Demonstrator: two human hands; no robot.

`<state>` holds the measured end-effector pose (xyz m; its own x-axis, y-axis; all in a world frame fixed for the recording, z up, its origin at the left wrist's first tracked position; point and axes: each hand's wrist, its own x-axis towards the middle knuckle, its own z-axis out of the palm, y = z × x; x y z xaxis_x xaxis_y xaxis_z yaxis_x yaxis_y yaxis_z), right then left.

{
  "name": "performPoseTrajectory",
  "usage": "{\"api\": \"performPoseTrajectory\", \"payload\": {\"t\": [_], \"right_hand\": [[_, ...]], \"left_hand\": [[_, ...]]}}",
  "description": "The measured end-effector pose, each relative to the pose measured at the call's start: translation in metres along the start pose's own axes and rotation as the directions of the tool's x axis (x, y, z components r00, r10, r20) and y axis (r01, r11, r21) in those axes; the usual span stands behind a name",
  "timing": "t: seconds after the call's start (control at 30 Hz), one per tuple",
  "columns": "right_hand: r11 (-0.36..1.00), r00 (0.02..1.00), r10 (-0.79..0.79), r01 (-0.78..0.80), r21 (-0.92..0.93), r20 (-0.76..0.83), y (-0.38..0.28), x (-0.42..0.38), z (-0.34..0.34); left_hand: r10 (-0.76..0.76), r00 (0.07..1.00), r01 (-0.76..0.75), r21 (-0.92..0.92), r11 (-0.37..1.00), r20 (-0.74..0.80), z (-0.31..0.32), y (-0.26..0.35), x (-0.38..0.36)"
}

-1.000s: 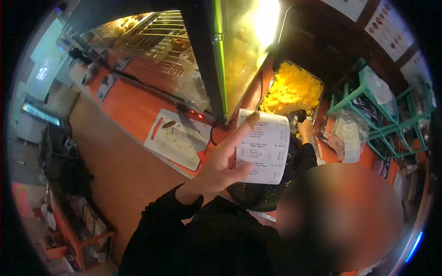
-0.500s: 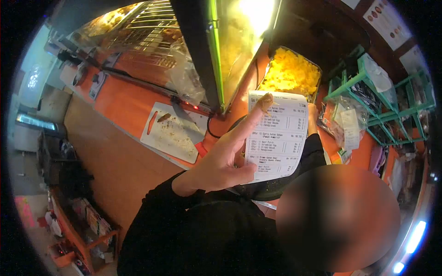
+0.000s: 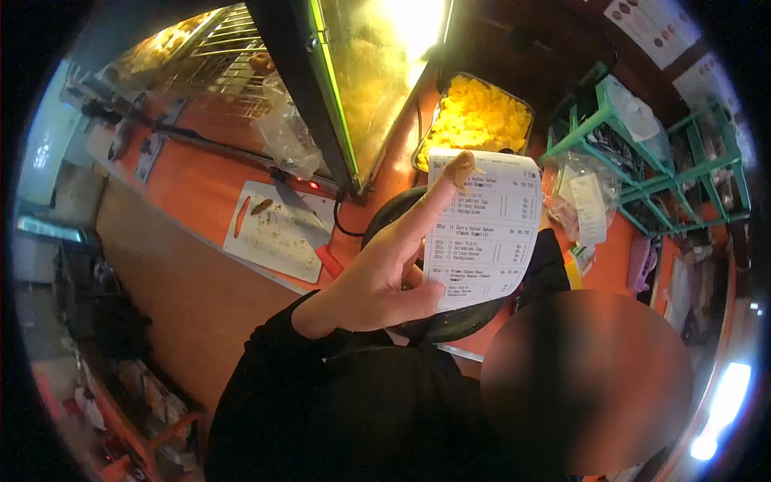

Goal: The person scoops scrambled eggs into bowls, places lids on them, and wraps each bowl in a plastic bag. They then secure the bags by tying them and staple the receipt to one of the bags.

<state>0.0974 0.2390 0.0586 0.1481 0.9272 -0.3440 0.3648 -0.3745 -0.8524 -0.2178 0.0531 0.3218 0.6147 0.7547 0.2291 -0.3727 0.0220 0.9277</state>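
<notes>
My left hand [image 3: 393,273] holds a long printed receipt [image 3: 482,233] by its left edge. Its thumb presses on the paper's lower part, and the index finger, a tan wrap at its tip, lies stretched along the upper left. Beneath the paper shows the rim of a round black pan [image 3: 450,328]. My right hand [image 3: 547,218] is mostly hidden behind the receipt's right edge; its fingers cannot be made out. Above the receipt stands a metal tray of yellow chopped food [image 3: 482,112].
A stained white cutting board [image 3: 277,233] lies on the orange counter [image 3: 173,189], near a lit glass display case [image 3: 353,88]. Green baskets [image 3: 634,153] and a clear plastic bag [image 3: 566,193] with another paper slip [image 3: 589,209] are at right. A blurred patch covers the lower right.
My view has shifted, so the counter, tray and baskets appear further left. The receipt stays in my left hand, nearly where it was. Less of my right hand shows.
</notes>
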Motion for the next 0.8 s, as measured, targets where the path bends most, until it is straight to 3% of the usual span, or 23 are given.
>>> {"api": "performPoseTrajectory", "payload": {"t": [0.1,0.13,0.23,0.27,0.37,0.4,0.5,0.53,0.57,0.63,0.8], "right_hand": [[0.991,0.995,-0.084,0.078,-0.113,-0.051,0.002,0.011,0.008],[0.965,0.99,-0.112,0.088,-0.248,-0.083,0.003,0.017,0.012],[0.906,0.972,-0.209,0.15,-0.395,-0.111,0.003,0.004,0.01],[0.911,0.987,-0.137,0.093,-0.402,-0.082,-0.002,-0.003,0.008],[0.873,0.962,-0.257,0.187,-0.45,-0.098,0.024,0.017,0.006],[0.774,0.937,-0.334,0.212,-0.597,-0.1,0.024,0.02,0.024],[0.675,0.962,-0.27,0.159,-0.72,-0.04,-0.03,-0.024,0.016],[0.619,0.944,-0.331,0.205,-0.758,-0.015,-0.028,-0.025,0.014],[0.594,0.944,-0.329,0.219,-0.774,0.014,-0.03,-0.022,0.011],[0.522,0.956,-0.277,0.233,-0.82,0.095,-0.027,-0.026,0.016],[0.58,0.955,-0.282,0.25,-0.776,0.097,-0.012,-0.014,0.012]], "left_hand": [[0.006,0.998,-0.008,-0.023,1.0,-0.055,0.003,-0.001,-0.001],[0.008,0.997,-0.011,-0.032,0.999,-0.071,0.004,-0.003,-0.002],[0.142,0.987,-0.141,0.015,0.99,-0.075,0.02,-0.014,0.007],[0.158,0.977,-0.164,-0.031,0.986,-0.14,0.031,-0.019,0.009],[0.125,0.984,-0.131,-0.04,0.991,-0.13,0.052,-0.021,0.014],[0.124,0.981,-0.14,-0.1,0.985,-0.151,0.016,-0.003,0.001],[0.137,0.971,-0.157,-0.089,0.984,-0.196,0.024,-0.004,0.004],[0.131,0.973,-0.15,-0.091,0.984,-0.189,0.026,-0.003,0.004],[0.137,0.976,-0.153,-0.086,0.984,-0.168,0.027,-0.004,0.005],[0.083,0.958,-0.117,-0.109,0.987,-0.276,0.025,-0.003,-0.001],[0.053,0.945,-0.104,-0.144,0.984,-0.321,0.028,-0.002,0.001]]}}
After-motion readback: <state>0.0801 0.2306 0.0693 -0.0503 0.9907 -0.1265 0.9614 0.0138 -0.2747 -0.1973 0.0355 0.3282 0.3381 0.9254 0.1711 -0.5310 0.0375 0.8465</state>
